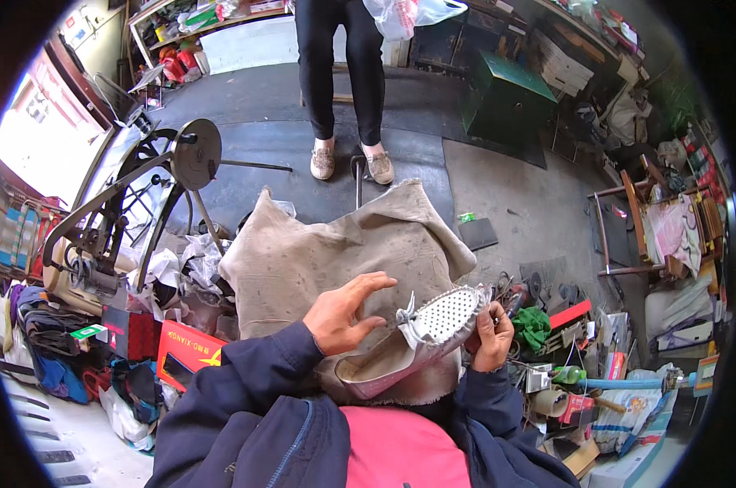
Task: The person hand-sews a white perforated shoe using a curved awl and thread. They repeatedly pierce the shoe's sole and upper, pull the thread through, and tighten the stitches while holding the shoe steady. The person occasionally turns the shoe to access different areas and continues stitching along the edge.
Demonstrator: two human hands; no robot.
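A pinkish slip-on shoe (392,370) lies tilted over my lap, its white dotted toe part (447,315) pointing away to the right and a grey bow on its upper. My right hand (491,337) grips the toe end at its right edge, thumb and fingers closed on it. To the left of the bow, my left hand (347,313) hovers with fingers apart and nothing in it. Under the shoe, a worn beige cloth (319,256) with dark spots covers my lap. The shoe's underside is hidden.
At left stands a black iron machine with a round wheel (197,154). Opposite me is a person in black trousers (331,77) and beige shoes. Red boxes (191,355) and bags crowd the left, tools and a green cloth (532,327) the right. A green chest (510,98) stands farther back.
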